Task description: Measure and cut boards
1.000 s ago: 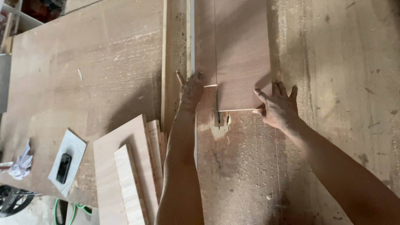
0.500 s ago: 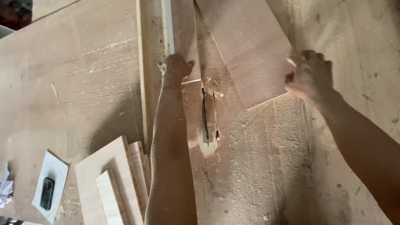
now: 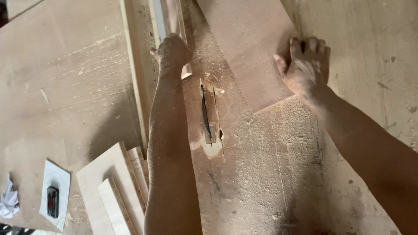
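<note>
A saw blade (image 3: 205, 114) stands in a slot in the middle of a dusty wooden saw table (image 3: 270, 174). My left hand (image 3: 173, 51) rests closed on a narrow cut wood strip (image 3: 172, 19) that lies along a straight wooden fence (image 3: 135, 74), left of the blade. My right hand (image 3: 305, 65) lies flat with fingers spread on the right edge of a large brown plywood board (image 3: 248, 43). The board sits angled, beyond and to the right of the blade.
Several cut wood pieces (image 3: 115, 191) are stacked at the lower left. A white sheet (image 3: 54, 198) with a small dark device on it and a crumpled white paper (image 3: 8, 202) lie at the far left. Sawdust covers the table.
The board has passed the blade and swung away to the right with my right hand. The blade now stands exposed. My left hand has pushed the narrow strip farther along the fence.
</note>
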